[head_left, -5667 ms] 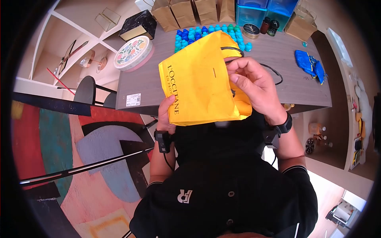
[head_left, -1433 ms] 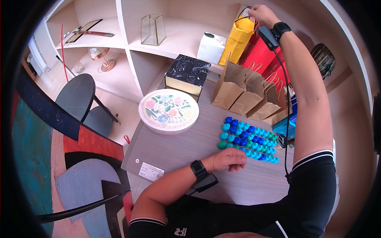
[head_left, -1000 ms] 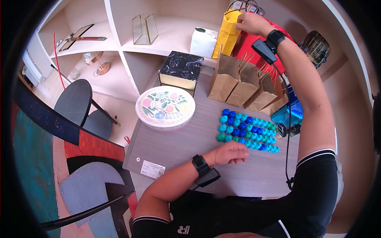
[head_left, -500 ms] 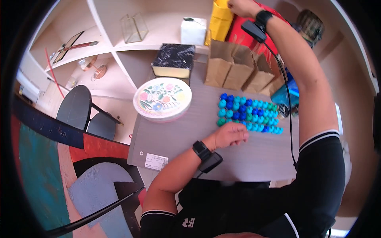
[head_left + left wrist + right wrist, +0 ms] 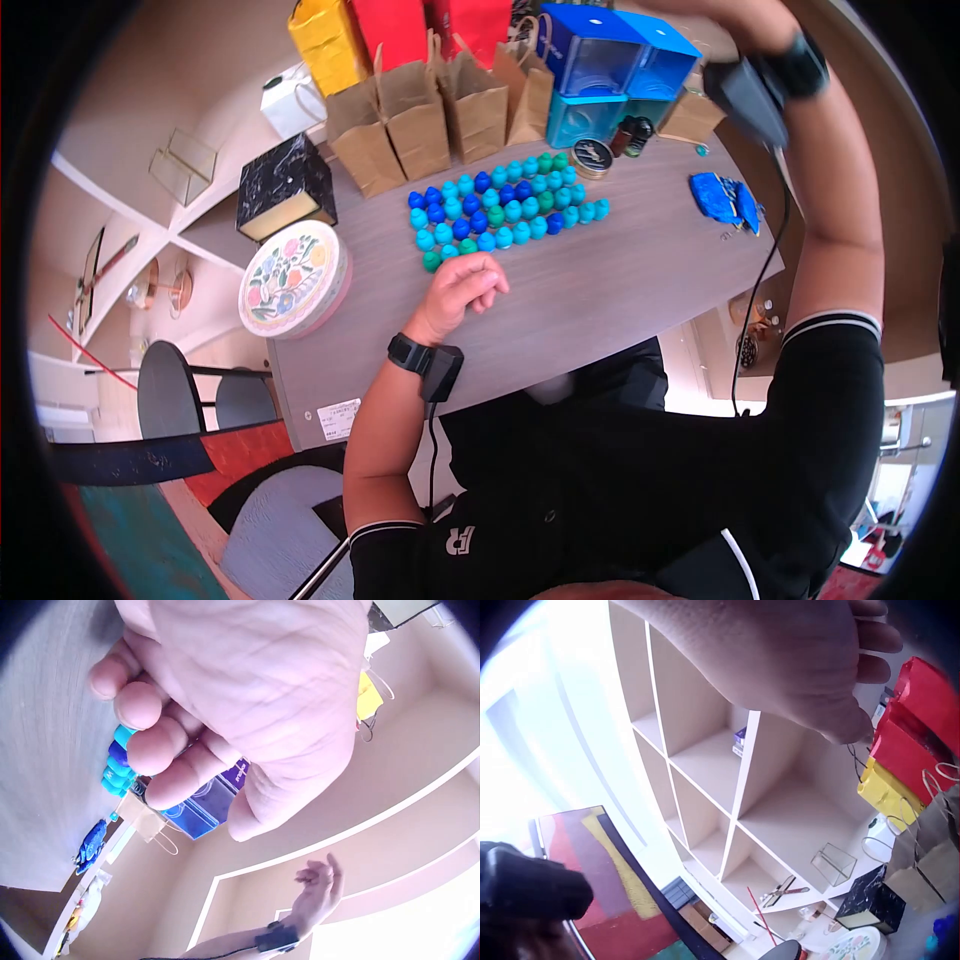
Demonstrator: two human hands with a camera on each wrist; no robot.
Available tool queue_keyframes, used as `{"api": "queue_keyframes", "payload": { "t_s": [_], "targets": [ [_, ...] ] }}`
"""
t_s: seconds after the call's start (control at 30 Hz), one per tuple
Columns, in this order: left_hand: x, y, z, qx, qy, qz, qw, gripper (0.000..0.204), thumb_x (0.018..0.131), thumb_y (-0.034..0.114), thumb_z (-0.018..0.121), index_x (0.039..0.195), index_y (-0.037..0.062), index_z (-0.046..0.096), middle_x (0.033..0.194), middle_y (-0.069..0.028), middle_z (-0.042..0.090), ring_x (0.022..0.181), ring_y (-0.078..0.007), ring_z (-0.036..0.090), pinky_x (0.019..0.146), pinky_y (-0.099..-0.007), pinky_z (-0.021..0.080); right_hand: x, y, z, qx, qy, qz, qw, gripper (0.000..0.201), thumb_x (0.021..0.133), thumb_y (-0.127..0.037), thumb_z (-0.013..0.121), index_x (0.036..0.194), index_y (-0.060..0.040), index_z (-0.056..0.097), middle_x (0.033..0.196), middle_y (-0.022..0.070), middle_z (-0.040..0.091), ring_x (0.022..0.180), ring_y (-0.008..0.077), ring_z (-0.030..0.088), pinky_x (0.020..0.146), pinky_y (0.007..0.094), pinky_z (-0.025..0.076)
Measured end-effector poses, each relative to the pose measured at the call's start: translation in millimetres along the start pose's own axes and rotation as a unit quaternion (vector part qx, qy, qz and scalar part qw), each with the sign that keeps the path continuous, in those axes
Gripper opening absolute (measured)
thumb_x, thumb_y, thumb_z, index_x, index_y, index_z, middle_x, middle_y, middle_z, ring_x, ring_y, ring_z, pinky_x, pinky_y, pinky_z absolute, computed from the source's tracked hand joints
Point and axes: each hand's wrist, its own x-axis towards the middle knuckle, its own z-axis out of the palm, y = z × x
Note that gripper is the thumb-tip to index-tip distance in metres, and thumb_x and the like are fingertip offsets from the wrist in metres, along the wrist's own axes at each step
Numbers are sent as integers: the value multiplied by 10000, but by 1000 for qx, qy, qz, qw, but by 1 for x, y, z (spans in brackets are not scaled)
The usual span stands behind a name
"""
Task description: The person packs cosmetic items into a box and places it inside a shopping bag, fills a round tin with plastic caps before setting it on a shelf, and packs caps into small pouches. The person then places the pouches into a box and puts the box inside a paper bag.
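Observation:
My left hand (image 5: 463,293) lies low over the desk, at the near edge of rows of small blue, teal and green knobbed pieces (image 5: 505,205). Its fingers curl loosely around nothing, as the left wrist view also shows. At the top right of the head view my right hand (image 5: 735,12) is raised, blurred and partly cut off. In the left wrist view the same right hand (image 5: 315,900) hangs in the air with relaxed fingers and holds nothing. A yellow paper bag (image 5: 328,48) stands at the back left beside red bags (image 5: 390,30), apart from both hands.
Brown paper bags (image 5: 415,120) line the back of the desk (image 5: 560,305), next to blue and teal boxes (image 5: 600,50). A round tin (image 5: 591,157) and small dark bottles (image 5: 632,135) stand before them. An oval floral box (image 5: 290,280) and a black marbled box (image 5: 285,185) sit left.
The yellow bag went from both hands to the back beside the red bags. My right hand has let go of it and swung right. The left hand stays by the pieces; the head view has turned right.

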Motion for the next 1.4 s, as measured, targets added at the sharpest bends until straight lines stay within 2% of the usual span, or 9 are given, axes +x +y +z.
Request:
{"api": "queue_keyframes", "payload": {
  "t_s": [0.2,0.37,0.5,0.57,0.67,1.03,1.13,1.33,1.4],
  "targets": [
    [-2,-7,1,20,15,-19,1000,335,983,327,570,895,23,683,720,11,584,632,-44,518,557,-193,403,-160,-4,41,111,-8,179,978,275,911,-190,737,1145,-60,674,784,106,637,697,260,631,636,380,494],
    [-6,-4,11,30,47,20,998,371,994,361,574,908,15,682,692,15,555,619,-52,497,563,-204,384,-262,-4,128,169,-32,347,922,326,855,-270,744,1090,-51,688,788,148,679,774,368,674,679,469,514],
    [-13,-4,24,38,98,34,994,365,998,351,567,910,16,681,695,13,558,631,-56,500,573,-208,390,-295,-13,182,331,-31,402,853,315,884,-262,739,1081,-20,698,786,132,688,700,292,666,661,408,515],
    [-19,-4,35,36,122,45,991,326,1002,320,578,915,24,681,711,11,580,650,-56,514,588,-210,406,-295,-14,205,423,9,468,776,277,937,-210,706,1111,5,683,756,16,637,697,102,592,585,289,488],
    [-31,-2,56,118,187,19,975,269,1000,277,601,919,34,681,731,10,608,662,-53,527,602,-212,422,-289,-5,240,444,137,501,730,283,911,-212,702,1106,-7,701,784,59,679,683,147,610,648,334,502],
    [-77,-34,107,126,343,11,931,183,995,203,671,955,25,666,772,-1,634,683,-57,549,622,-225,449,-306,25,314,379,243,526,722,312,876,-200,721,1141,-35,703,873,104,676,832,227,657,750,375,515],
    [-72,-35,107,115,349,16,930,169,994,190,673,967,25,655,791,2,630,700,-60,550,633,-226,451,-295,28,283,229,235,489,808,368,867,-209,725,1206,-74,683,1007,138,673,974,290,670,821,415,525],
    [-34,-14,109,123,267,-49,954,163,989,193,686,972,32,665,810,13,633,721,-48,552,644,-223,448,-268,64,262,128,111,452,876,517,874,-211,679,1378,-176,570,1245,147,595,1115,359,643,917,479,532],
    [-12,-4,111,163,232,-53,958,164,985,195,692,973,32,670,812,17,636,727,-44,553,649,-222,449,-264,76,263,116,-8,435,893,583,860,-198,673,1425,-220,529,1254,145,574,1118,380,632,921,489,529]
  ]
}}
